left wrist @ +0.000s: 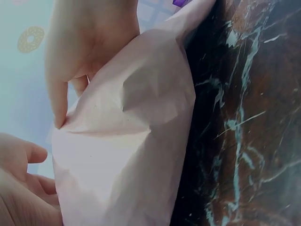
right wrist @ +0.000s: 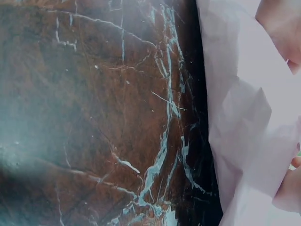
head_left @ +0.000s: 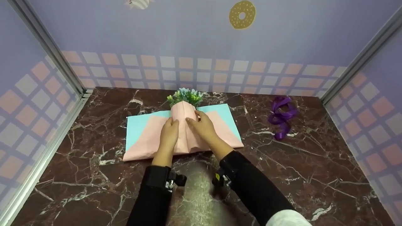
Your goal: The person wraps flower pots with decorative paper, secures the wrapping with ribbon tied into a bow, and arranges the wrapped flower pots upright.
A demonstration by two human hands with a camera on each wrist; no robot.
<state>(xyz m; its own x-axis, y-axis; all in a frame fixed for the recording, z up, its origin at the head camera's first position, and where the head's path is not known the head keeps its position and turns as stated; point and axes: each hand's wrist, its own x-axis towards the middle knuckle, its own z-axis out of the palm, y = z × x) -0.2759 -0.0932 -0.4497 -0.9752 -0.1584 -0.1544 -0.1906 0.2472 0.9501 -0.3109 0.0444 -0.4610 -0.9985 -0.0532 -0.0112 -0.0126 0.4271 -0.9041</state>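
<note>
Pink wrapping paper (head_left: 183,135), backed by a light blue sheet (head_left: 138,128), lies across the table's middle, its center folded up in front of a bunch of small artificial flowers (head_left: 188,95). Green leaves and pale blue blossoms show above the fold; their stems are hidden. My left hand (head_left: 169,133) grips the fold's left side, thumb on the front. On the other side my right hand (head_left: 203,127) pinches the paper between thumb and fingers. The left wrist view shows creases in the pink paper (left wrist: 136,113). Pink paper (right wrist: 244,122) also fills the right wrist view's right side.
A loosely coiled purple ribbon (head_left: 281,117) lies to the right on the dark red marble-patterned table (head_left: 298,169). A patterned back wall (head_left: 201,40) and two side walls enclose the table.
</note>
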